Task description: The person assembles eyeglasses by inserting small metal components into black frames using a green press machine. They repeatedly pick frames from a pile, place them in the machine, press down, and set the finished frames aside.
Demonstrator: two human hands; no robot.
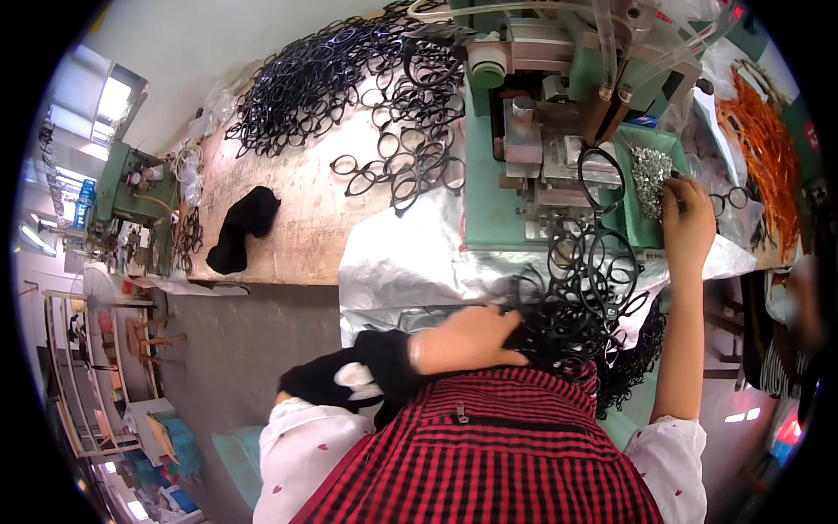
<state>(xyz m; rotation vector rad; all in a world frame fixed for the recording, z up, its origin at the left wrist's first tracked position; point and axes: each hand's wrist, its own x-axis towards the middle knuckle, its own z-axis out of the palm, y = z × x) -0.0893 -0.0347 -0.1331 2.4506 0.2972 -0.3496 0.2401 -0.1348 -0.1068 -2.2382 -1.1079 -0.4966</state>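
My left hand (471, 339) reaches into a heap of black eyeglass frames (572, 336) in front of me, at the table's edge. Its fingertips are blurred and partly hidden among the frames, so whether they grip one is unclear. My right hand (688, 214) is at the right side of a green tray (644, 229) that holds many small silvery metal pieces (650, 170). Its fingers are bent together at the edge of these pieces; what is between them is too small to make out. A green bench machine (489, 192) with a metal fixture (567, 170) stands left of the tray.
A large pile of black frames (305, 83) covers the table's back, with loose ones (419, 170) nearer. A black cloth sleeve (244, 229) lies on the left. Silvery sheeting (393, 258) covers the front edge. Orange frames (759, 157) lie at far right. Another green machine (135, 196) stands left.
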